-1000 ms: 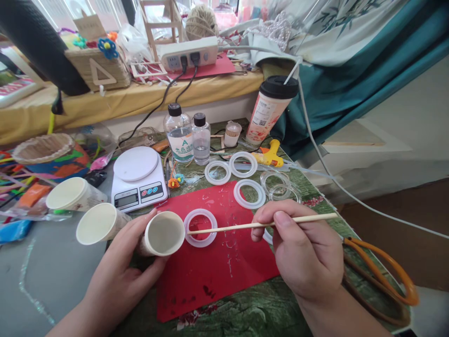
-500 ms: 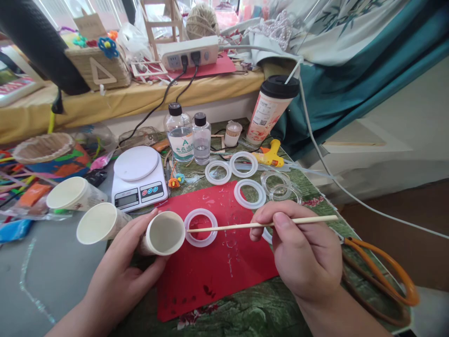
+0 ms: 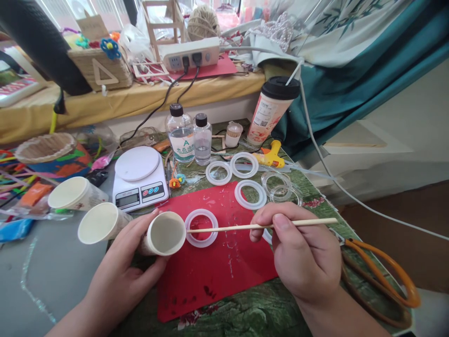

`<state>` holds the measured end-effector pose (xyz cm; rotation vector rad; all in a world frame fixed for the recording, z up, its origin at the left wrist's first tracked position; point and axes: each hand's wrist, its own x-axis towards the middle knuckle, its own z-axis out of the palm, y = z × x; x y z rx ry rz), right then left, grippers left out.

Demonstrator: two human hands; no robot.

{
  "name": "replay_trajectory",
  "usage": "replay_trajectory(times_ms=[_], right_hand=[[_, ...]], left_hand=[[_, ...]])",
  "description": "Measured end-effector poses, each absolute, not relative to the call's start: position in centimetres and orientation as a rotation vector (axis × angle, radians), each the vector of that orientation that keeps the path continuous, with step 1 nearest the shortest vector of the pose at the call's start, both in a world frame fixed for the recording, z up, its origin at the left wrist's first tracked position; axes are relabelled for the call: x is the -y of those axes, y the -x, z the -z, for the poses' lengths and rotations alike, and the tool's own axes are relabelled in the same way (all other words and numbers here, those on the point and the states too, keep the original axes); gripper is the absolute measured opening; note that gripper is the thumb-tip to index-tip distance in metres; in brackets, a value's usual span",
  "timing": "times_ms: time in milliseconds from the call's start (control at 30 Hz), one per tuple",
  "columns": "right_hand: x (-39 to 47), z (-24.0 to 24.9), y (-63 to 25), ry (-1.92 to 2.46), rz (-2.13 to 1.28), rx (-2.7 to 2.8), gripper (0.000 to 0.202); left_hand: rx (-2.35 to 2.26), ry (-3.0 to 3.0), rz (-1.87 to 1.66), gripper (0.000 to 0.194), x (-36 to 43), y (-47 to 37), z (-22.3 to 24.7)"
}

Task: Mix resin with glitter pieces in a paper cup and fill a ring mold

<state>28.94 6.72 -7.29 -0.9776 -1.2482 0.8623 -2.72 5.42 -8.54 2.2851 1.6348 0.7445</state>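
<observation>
My left hand is wrapped round a white paper cup, tilted so its mouth faces me. In my right hand is a thin wooden stick, pinched between thumb and fingers and lying almost level. Its left tip is over the near-left rim of a translucent ring mold, close beside the cup. That mold lies on a red sheet. More ring molds lie farther back; one is mostly hidden behind my right hand.
A kitchen scale, two paper cups and bottles stand left and behind. A drink cup, yellow glue gun and clear rings are at the back right. Orange-handled scissors lie beside my right hand.
The view has shifted very slightly. Both hands, the paper cup and the stick keep practically the same positions.
</observation>
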Motion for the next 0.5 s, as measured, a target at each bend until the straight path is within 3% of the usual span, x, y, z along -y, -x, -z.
replay_trajectory(times_ms=[500], right_hand=[[-7.13,7.1,-28.85,1.084,-0.797,1.199,0.029]], left_hand=[[-1.631,-2.292,-0.728,0.065,-5.38,2.77,8.49]])
